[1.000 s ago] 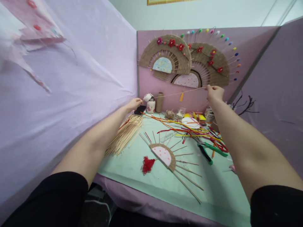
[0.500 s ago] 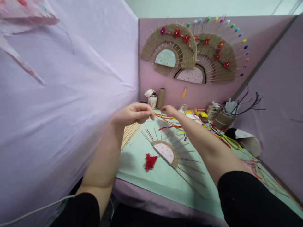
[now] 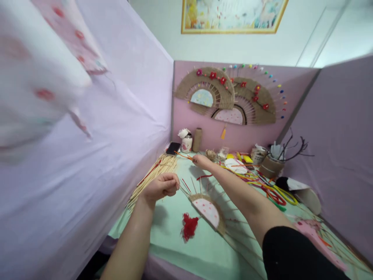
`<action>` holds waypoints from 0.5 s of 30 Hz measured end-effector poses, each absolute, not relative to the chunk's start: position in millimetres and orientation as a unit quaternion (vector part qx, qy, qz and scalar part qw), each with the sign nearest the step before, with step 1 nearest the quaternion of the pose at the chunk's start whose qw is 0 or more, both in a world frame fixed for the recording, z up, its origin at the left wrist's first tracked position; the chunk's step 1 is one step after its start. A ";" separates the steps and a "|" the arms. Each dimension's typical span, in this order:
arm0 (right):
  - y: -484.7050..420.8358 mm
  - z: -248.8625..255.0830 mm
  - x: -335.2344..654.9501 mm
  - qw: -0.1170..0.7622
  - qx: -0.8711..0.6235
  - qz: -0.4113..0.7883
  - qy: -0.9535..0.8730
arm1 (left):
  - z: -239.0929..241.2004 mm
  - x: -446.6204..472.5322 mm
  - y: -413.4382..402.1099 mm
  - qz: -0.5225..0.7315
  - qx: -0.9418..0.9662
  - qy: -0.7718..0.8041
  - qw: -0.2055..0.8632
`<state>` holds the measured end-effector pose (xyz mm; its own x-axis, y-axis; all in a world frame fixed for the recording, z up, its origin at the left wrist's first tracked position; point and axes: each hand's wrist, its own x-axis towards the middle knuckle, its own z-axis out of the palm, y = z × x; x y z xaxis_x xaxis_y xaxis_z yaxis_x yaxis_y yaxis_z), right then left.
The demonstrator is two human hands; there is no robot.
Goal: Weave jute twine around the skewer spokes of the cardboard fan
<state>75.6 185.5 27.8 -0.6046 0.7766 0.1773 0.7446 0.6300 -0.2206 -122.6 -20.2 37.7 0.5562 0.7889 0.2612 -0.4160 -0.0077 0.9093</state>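
My right hand (image 3: pixel 201 161) is closed over the table, gripping a small bundle of orange pipe cleaners (image 3: pixel 186 156) whose ends point left. Lower and to the left is my left hand (image 3: pixel 163 186), curled closed; whatever its fingers hold is hidden. Beside its fingertips are the stick ends of a half-round fan (image 3: pixel 206 210) lying on the green cloth. The fan has a white, red-dotted centre, a brown twine band and bare sticks radiating outward. A red tassel (image 3: pixel 189 227) lies at its straight side.
Left of the fan lies a pile of thin sticks (image 3: pixel 160 169), with a phone (image 3: pixel 173 148) behind. A white jar (image 3: pixel 187 143) and twine spool (image 3: pixel 197 140) stand at the back. Coloured pipe cleaners (image 3: pixel 276 194), a pot with branches (image 3: pixel 271 167) and a pink tool (image 3: pixel 317 241) are right.
My left hand has come down and away from the orange pipe cleaners, which stay in my right hand. The hands are farther apart. The view has tilted up, showing a framed picture.
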 end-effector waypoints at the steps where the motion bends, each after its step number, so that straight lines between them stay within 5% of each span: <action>1: 185.9 35.7 77.2 0.162 -0.430 0.072 -0.885 | 37.2 -122.4 -19.9 0.443 0.552 0.164 0.687; 8: 191.7 106.3 68.8 0.389 -0.421 0.209 -0.792 | 38.8 -119.9 -19.3 0.456 0.530 0.184 0.691; 15: 173.6 163.2 66.6 0.480 -0.338 0.304 -0.750 | 37.6 -118.0 -14.2 0.490 0.494 0.292 0.656</action>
